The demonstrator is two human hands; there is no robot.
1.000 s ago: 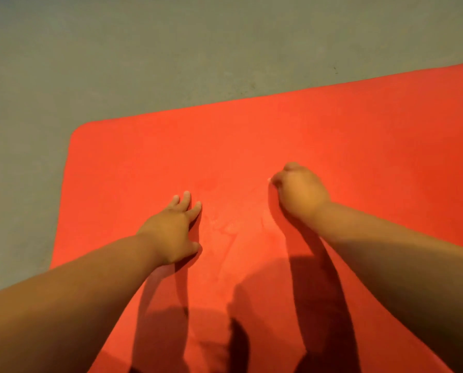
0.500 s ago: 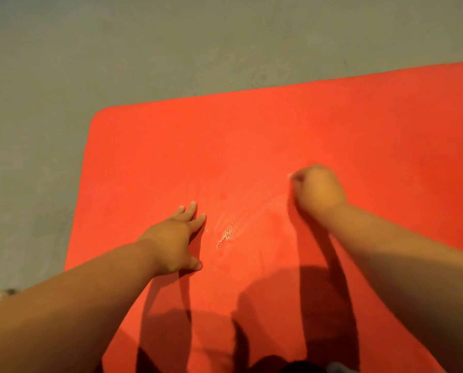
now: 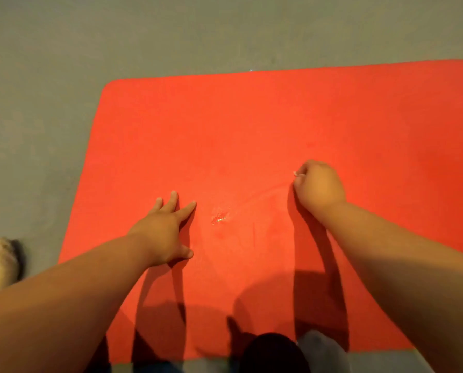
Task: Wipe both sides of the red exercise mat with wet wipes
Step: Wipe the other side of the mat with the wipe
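Left hand (image 3: 161, 235) flat on red mat (image 3: 251, 125); right hand (image 3: 319, 187) fisted, seemingly around a wipe (image 3: 295, 173).

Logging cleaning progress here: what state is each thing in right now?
red mat: lying flat on the grey floor.
wet patch: glistening on the mat between the hands.
left hand: fingers spread, pressing the mat.
right hand: curled round the wet wipe.
wet wipe: bunched, mostly hidden.

Left hand (image 3: 163, 232) and right hand (image 3: 319, 184) with wipe (image 3: 296, 173) on the mat (image 3: 251, 125), wet patch (image 3: 219, 215) between.
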